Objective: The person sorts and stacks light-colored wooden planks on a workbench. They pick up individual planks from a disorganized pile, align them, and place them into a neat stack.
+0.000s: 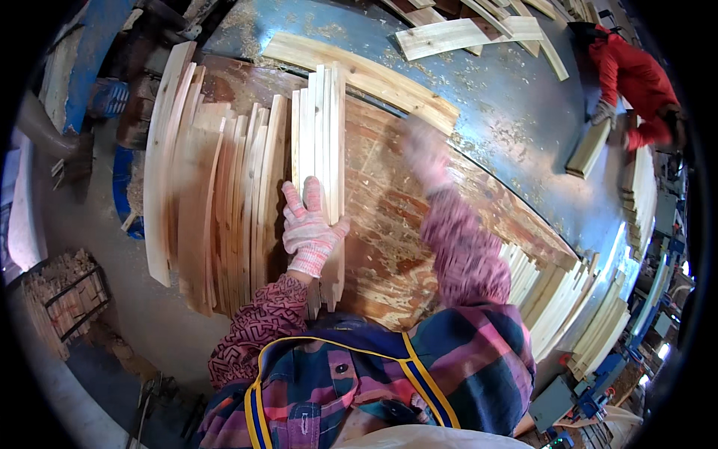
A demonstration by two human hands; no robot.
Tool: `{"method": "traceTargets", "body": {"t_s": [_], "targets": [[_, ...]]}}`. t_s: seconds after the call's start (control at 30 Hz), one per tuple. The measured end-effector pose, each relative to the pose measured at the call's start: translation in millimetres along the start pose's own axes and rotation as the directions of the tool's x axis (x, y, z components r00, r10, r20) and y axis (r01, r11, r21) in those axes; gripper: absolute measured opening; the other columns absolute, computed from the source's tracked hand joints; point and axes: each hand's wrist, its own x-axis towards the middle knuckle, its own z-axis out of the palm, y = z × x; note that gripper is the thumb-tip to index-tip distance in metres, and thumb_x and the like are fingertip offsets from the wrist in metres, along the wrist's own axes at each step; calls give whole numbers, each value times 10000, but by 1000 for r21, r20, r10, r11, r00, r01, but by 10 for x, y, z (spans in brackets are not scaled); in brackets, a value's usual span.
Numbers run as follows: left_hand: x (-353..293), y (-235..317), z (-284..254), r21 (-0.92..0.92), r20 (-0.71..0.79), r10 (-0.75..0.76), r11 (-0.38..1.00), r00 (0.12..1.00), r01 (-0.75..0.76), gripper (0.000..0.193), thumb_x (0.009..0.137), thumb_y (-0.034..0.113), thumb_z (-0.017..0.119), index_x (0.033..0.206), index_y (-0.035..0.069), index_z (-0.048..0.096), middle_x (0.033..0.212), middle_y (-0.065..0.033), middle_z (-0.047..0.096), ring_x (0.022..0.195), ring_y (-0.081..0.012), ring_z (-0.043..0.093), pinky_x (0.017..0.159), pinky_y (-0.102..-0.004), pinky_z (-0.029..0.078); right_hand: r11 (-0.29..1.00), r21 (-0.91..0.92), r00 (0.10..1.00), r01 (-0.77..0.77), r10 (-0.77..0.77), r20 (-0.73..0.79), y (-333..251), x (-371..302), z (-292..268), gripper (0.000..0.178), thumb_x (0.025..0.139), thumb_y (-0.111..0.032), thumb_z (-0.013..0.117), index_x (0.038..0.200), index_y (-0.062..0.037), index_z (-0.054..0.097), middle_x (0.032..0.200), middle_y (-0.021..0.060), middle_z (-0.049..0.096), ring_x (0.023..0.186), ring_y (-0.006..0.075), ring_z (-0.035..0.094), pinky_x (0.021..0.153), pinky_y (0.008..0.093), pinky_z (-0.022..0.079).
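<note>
My left hand (310,230), in a pink and white knitted glove, rests on a bundle of pale narrow boards (318,135) standing on edge. Its fingers are spread, with the thumb out to the right over the bundle's side. My right hand (426,153) is stretched forward and to the right, smeared by motion, so its fingers cannot be made out. It is near the end of a long pale plank (359,71) lying along the far edge of the brown wooden tabletop (385,232); whether it touches that plank cannot be told.
More boards (239,172) stand on edge to the left, and others (550,288) at the right. Beyond lies a sawdust-strewn metal surface (493,112) with loose planks (471,36). A person in red (636,78) handles a wooden piece (588,150) at far right.
</note>
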Motion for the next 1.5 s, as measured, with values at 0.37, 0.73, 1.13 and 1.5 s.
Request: {"method": "traceTargets", "body": {"t_s": [0.37,0.73,1.13,1.5], "targets": [[-141,-496,277,-229,-295,155,947,943,-227,1211,688,338,892,1602,110,130,1632,-217,155,1482,-384,254,1190,-422,315,521,761,903,-387,47,427,1186,146,-168,743,825,-566,752,1380,-97,595,1124,93,702,1046,233,646,943,334,507],[42,-8,45,339,-483,514,856,709,-390,952,838,547,661,1605,247,183,1653,-195,113,1393,-409,331,1115,-567,343,918,335,964,-214,142,226,290,-1172,-677,921,778,-387,781,1563,-175,349,1255,185,625,1100,257,634,914,351,541],[-281,-817,-1172,470,-537,208,878,818,85,491,874,381,739,1208,38,631,921,-164,694,840,-352,679,722,-438,544,690,391,685,-609,706,-180,802,1671,-699,1007,775,-549,772,1499,-25,308,1544,244,354,1371,382,449,1086,484,442],[-42,-582,-227,290,-110,-290,906,951,310,961,908,366,685,1598,317,18,1324,-235,564,1070,-414,649,840,-525,557,176,984,915,-28,401,-46,1852,-147,285,388,768,-136,674,1137,-21,636,1042,140,684,946,286,682,872,402,559]]}}
